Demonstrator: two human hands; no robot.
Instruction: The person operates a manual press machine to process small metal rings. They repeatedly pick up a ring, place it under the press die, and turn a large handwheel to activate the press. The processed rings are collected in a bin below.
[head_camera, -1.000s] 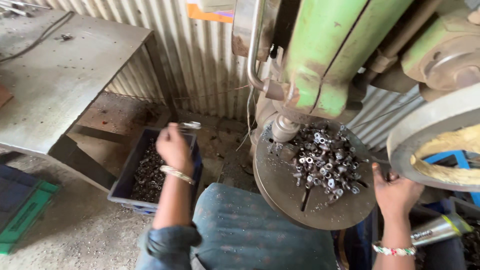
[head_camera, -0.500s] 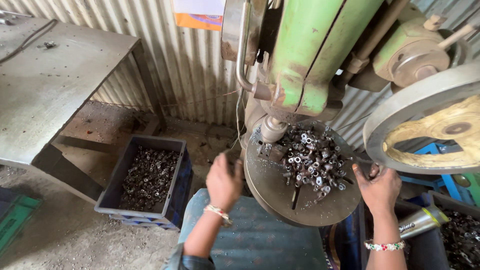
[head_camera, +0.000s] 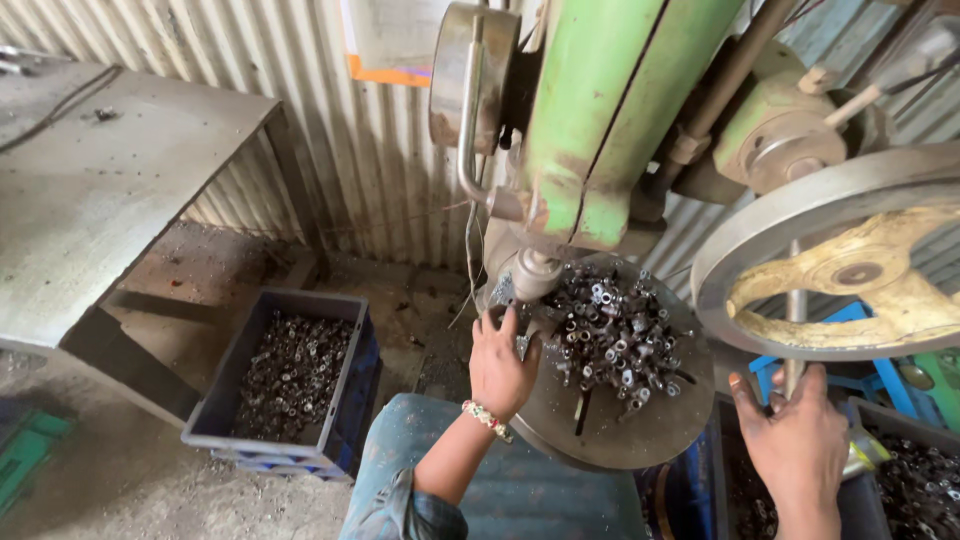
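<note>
My left hand (head_camera: 500, 368) lies on the left side of a round steel work plate (head_camera: 620, 442), fingers stretched toward the press head (head_camera: 530, 272); its fingertips touch the plate beside a heap of small metal sleeves (head_camera: 612, 335). Whether a sleeve sits under the fingertips is hidden. My right hand (head_camera: 800, 445), dark with grime, is lower right, wrapped around a thin upright metal rod (head_camera: 793, 330) that hangs below a big grey and yellow flywheel (head_camera: 800, 235).
The green press body (head_camera: 620, 110) rises above the plate. A dark blue crate (head_camera: 345, 405) of metal sleeves stands on the floor at left, beside a grey steel bench (head_camera: 90, 190). More bins with parts (head_camera: 905, 485) sit at lower right. Corrugated sheet wall behind.
My left hand swung from over the blue crate back to the work plate by the press head. My right hand shifted from the plate's rim to the rod under the flywheel.
</note>
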